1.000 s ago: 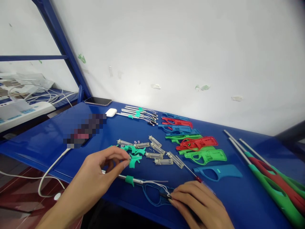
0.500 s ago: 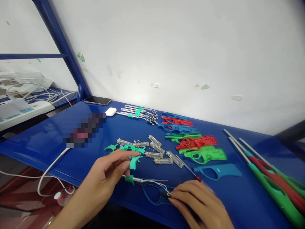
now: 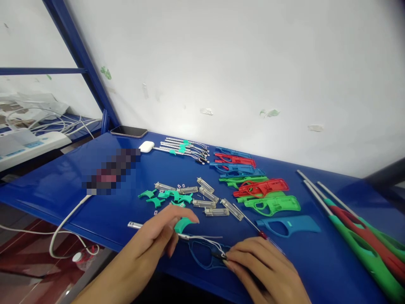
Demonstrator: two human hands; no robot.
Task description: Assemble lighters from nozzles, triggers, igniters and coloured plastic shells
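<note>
At near centre, L hand (image 3: 158,232) grips curved turquoise plastic pc. (image 3: 183,225), R hand (image 3: 262,266) black plastic block (image 3: 217,256); keep thin white wires (image 3: 212,242) slack.

Silver metal tube (image 3: 134,225): middle hidden by the left hand (image 3: 161,232), whose contact with the curved teal plastic piece (image 3: 183,225) is unclear. Blue plastic half-shell (image 3: 193,255) and small black part (image 3: 218,256): partly covered by the right hand (image 3: 265,268). Dark oblong object (image 3: 110,172): pixelated. White plastic power strip (image 3: 34,148): cut off at left. Tiny pinkish pieces (image 3: 179,185): too small to identify.
</note>
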